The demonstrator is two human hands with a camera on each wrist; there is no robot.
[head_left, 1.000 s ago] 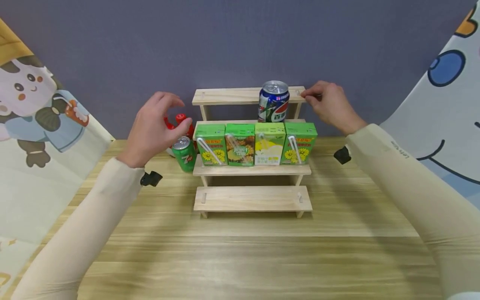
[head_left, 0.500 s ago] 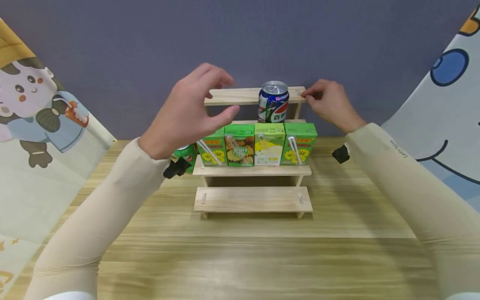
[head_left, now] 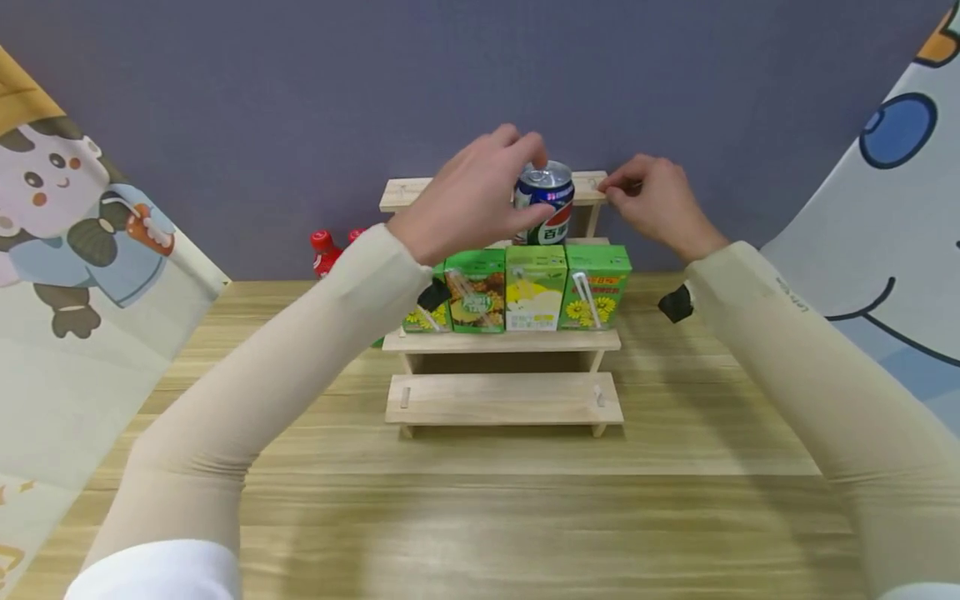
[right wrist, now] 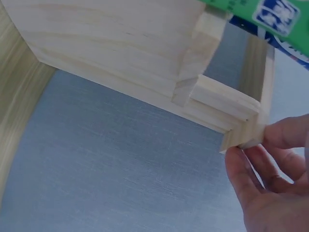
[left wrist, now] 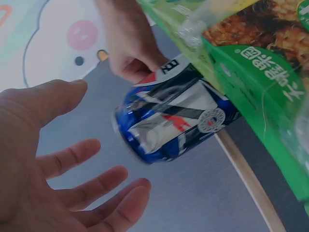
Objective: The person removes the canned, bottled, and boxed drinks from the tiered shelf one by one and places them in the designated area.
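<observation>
A blue Pepsi can (head_left: pixel 557 218) stands upright on the tiered wooden shelf (head_left: pixel 502 398), behind a row of juice boxes. My left hand (head_left: pixel 480 196) is at the can's left side, thumb and fingers spread. In the left wrist view a gap shows between those fingers and the can (left wrist: pixel 169 116). My right hand (head_left: pixel 660 200) pinches the right end of the top board (head_left: pixel 588 185); the right wrist view shows thumb and fingers on the board's corner (right wrist: pixel 241 135).
Several juice boxes (head_left: pixel 536 292) line the tier in front of the can. Red-capped bottles (head_left: pixel 324 248) stand left of the shelf, partly behind my left sleeve (head_left: pixel 315 350). A grey wall (head_left: pixel 300 100) rises close behind. The wood-grain table (head_left: pixel 525 533) extends in front.
My left hand has moved right, from beside the bottles and the green can, across the shelf to the Pepsi can. The right hand keeps its pinch on the top board.
</observation>
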